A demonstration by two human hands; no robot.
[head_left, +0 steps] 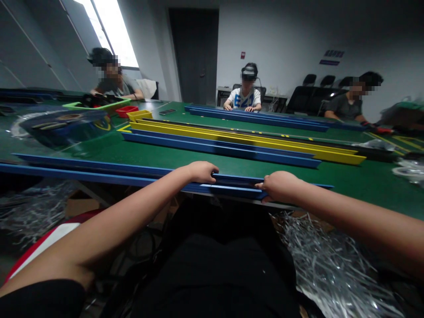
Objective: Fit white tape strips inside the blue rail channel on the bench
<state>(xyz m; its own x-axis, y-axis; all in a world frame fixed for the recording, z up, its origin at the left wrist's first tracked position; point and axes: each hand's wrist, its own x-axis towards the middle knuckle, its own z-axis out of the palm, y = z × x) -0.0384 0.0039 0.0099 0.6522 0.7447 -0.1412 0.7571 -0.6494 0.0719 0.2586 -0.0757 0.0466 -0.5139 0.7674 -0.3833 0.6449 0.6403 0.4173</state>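
Observation:
A long blue channel rail (99,173) lies along the near edge of the green table, its right end in front of me. My left hand (202,171) is closed at the rail, thumb and curled fingers together; part of its grip is hidden. At the rail's right end, my right hand (280,185) is wrapped around it, with the index finger pointing left along the channel. Just behind runs another blue rail (311,185), partly covered by my hands.
Blue rails (215,149) and yellow rails (331,154) lie across the mid table (347,185). A yellow bin (139,115), red bin (126,111) and green tray (122,106) stand left. Several co-workers sit around the table. Shredded plastic strips (331,260) heap below.

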